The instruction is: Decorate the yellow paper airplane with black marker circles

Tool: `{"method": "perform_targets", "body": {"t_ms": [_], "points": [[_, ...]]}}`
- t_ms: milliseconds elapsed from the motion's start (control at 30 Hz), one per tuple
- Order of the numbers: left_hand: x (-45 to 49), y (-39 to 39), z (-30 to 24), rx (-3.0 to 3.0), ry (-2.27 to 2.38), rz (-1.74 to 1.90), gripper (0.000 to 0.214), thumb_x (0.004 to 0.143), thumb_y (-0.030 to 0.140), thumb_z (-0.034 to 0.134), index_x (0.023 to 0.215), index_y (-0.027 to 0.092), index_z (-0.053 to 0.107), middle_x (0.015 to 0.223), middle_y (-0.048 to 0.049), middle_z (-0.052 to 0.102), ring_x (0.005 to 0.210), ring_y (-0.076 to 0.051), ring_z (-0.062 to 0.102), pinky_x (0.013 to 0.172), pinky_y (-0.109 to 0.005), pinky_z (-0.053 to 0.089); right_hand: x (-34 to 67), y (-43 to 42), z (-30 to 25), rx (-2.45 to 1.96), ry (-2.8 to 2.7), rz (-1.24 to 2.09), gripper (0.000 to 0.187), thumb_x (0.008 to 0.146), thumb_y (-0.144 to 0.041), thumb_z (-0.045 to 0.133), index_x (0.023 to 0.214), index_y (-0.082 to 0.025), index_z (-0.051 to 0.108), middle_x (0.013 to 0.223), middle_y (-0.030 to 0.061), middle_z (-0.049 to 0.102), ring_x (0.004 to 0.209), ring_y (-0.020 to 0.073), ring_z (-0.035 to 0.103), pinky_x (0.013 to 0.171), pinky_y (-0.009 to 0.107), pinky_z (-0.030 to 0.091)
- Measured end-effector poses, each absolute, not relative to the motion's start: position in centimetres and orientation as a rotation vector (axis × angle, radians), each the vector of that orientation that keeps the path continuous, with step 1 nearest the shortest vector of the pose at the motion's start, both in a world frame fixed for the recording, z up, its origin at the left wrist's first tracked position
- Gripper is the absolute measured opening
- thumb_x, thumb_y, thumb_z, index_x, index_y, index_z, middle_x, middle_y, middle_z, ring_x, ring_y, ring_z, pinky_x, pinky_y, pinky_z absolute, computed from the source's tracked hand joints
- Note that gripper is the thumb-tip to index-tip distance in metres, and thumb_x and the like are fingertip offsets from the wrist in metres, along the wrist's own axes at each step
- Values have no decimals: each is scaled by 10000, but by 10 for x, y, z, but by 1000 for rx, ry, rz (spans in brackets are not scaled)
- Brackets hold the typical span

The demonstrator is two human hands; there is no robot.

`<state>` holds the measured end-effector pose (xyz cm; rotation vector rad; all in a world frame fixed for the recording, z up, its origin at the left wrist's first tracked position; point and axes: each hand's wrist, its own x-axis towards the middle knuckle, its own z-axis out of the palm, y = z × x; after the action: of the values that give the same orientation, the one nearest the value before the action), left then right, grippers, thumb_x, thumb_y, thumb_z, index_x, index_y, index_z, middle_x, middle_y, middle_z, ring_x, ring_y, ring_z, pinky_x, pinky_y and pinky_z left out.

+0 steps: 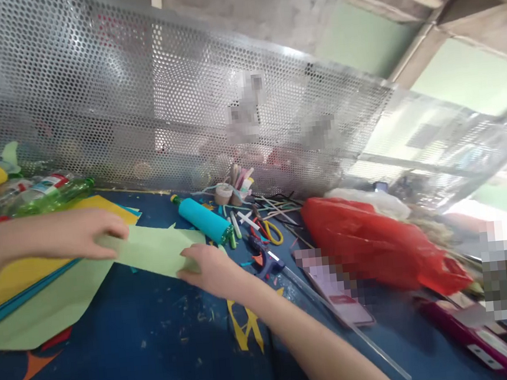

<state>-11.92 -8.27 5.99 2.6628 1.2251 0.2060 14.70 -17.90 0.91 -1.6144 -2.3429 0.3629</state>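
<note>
A strip of light green paper (154,250) stretches between my two hands above the blue table. My left hand (91,234) pinches its left end, and my right hand (207,268) grips its right end between thumb and fingers. Below the left hand lies a larger light green sheet (46,308), together with yellow sheets (17,281) and blue-green ones. Just beyond the strip, a green bottle wrapped in turquoise paper (203,219) rests on its side. Yellow-handled scissors (274,233) and a dark blue glue gun (266,257) lie to the right of it.
Several plastic bottles (49,193) lie at the back left. On the right are a red plastic bag (373,244), a phone (335,289), a clear glue stick (349,323) and a purple object (479,336). Yellow paper scraps (246,326) lie near my right forearm. A perforated metal screen (211,111) borders the table.
</note>
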Motion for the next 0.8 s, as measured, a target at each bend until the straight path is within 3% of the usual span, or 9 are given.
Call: {"method": "perform_targets", "body": {"t_ms": [33,100,200,267,400,533,633,700,800], "points": [[-121,-77,74,2637,1187,138,544,730,604,564,960,128,691,901,19,683,865,-150,598,852,-277,419,150,-181,16,-1593,-2317,358,296,859,-281,609,1116,-146,669,977,88,695,839,195,632,713,274,444],[-127,-62,94,2484,1256,428,754,775,691,426,1198,89,592,952,16,675,935,-178,592,890,-330,390,158,-184,32,-1529,-2281,367,213,866,-225,583,1044,-164,684,887,47,695,758,160,610,665,249,421],[-132,-44,94,2131,1130,1015,932,861,582,-193,1447,-18,213,1202,-105,603,1081,-246,550,879,-385,379,174,-185,52,-1473,-2158,339,152,865,-230,564,944,-178,683,795,1,670,696,130,571,654,239,409],[-127,-42,80,1935,1030,1046,954,824,573,-307,1481,4,85,1326,-153,533,1141,-260,542,870,-364,407,186,-182,58,-1412,-2039,338,173,861,-303,561,893,-173,669,773,-4,654,697,136,569,654,249,423],[-97,-59,49,1586,811,875,1019,822,684,-230,1479,-28,87,1336,-208,536,1189,-246,559,925,-341,437,203,-164,48,-1173,-1607,849,339,808,-414,600,1043,-170,606,896,36,701,783,186,656,688,303,514],[-66,-83,30,1514,786,718,1068,808,706,-225,1449,37,307,1244,-196,624,1131,-247,621,902,-368,486,208,-146,21,-1147,-1256,1071,407,740,-395,659,1077,-188,563,841,26,725,700,196,695,677,327,553],[-56,-91,14,1536,782,623,866,859,767,107,1388,180,460,1276,-128,625,1155,-257,613,921,-373,502,207,-137,1,-1225,-1188,1055,401,731,-353,641,1085,-191,541,774,13,720,675,206,699,636,330,558],[-55,-92,2,1533,828,597,769,827,751,362,1333,194,523,1271,-116,632,1140,-273,621,941,-386,506,205,-135,-8,-1292,-1207,990,352,748,-338,610,1062,-201,527,765,5,712,667,201,694,610,318,552],[-57,-88,-16,1556,894,642,741,790,700,512,1326,188,523,1292,-125,615,1125,-283,627,944,-400,514,201,-132,-17,-1380,-1302,888,282,770,-315,565,1029,-220,503,720,-26,686,605,170,664,563,281,523]]}}
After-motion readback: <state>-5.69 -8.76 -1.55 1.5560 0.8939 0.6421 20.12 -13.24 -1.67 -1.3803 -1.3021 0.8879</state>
